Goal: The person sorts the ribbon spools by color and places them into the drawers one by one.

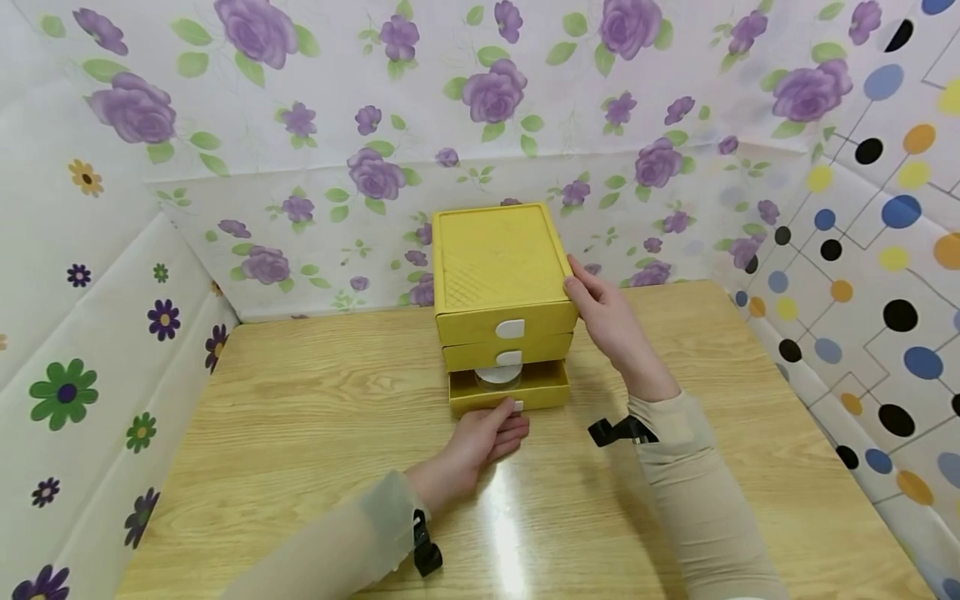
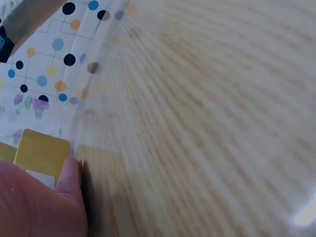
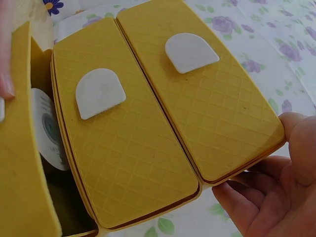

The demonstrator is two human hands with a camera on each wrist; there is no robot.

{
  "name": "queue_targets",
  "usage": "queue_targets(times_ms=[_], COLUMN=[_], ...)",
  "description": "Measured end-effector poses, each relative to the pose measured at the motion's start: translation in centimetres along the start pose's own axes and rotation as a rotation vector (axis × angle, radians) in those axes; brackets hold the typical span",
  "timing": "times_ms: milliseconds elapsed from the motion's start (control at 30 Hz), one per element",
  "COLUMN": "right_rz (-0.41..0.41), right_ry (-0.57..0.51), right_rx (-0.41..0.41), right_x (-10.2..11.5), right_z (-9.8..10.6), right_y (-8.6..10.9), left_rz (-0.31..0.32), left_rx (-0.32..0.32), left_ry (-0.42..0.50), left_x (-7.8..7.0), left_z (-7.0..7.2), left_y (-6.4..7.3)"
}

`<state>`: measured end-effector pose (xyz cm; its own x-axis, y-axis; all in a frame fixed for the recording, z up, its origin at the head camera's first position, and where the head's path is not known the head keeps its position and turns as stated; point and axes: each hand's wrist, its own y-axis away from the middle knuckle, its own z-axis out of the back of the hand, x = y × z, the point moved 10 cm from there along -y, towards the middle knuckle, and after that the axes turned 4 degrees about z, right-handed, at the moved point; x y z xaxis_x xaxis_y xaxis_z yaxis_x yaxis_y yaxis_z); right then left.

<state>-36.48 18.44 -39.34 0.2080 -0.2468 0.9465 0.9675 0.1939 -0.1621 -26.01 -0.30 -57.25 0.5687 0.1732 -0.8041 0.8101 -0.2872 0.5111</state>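
A small yellow drawer cabinet [image 1: 498, 258] with three drawers and white tab handles stands on the table. Its bottom drawer [image 1: 551, 395] is pulled out; the upper two are closed. Inside the bottom drawer lies a round, clear-sided container [image 1: 498, 377] with a white printed top [image 3: 49, 129], partly under the middle drawer. My left hand [image 1: 472, 442] is at that drawer's front, thumb by the white handle [image 2: 41, 177], the other fingers straight and pointing right. With thumb and fingers, my right hand [image 1: 611, 321] holds the cabinet's right side near the upper front corner [image 3: 276, 131].
The wood-grain table [image 1: 315, 400] extends around the cabinet. Behind it rises a wall covering [image 1: 315, 167] with purple roses; a dotted covering [image 1: 885, 275] stands at the right and a flowered one [image 1: 90, 350] at the left. Black straps [image 1: 426, 546] hang at both wrists.
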Motion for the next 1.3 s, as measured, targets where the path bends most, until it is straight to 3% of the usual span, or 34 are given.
queue_targets(times_ms=[233, 433, 700, 1133, 1300], right_rz=[0.0, 0.001, 0.011, 0.019, 0.018], right_ry=[-0.002, -0.003, -0.01, -0.026, -0.009], right_rx=[0.0, 0.001, 0.005, 0.025, 0.02], right_x=[0.3, 0.2, 0.3, 0.5, 0.4], right_z=[-0.1, -0.3, -0.4, -1.0, -0.5], right_y=[0.0, 0.0, -0.1, -0.1, 0.0], left_rz=[-0.037, -0.058, -0.055, -0.088, -0.084], left_rx=[-0.012, -0.029, -0.056, -0.043, -0.034], left_ry=[-0.019, -0.038, -0.045, -0.05, -0.083], left_x=[-1.3, -2.4, -2.9, -2.5, -3.0], left_z=[0.1, 0.1, 0.3, 0.8, 0.9], left_y=[-1.6, -2.1, -2.9, -2.7, -2.0])
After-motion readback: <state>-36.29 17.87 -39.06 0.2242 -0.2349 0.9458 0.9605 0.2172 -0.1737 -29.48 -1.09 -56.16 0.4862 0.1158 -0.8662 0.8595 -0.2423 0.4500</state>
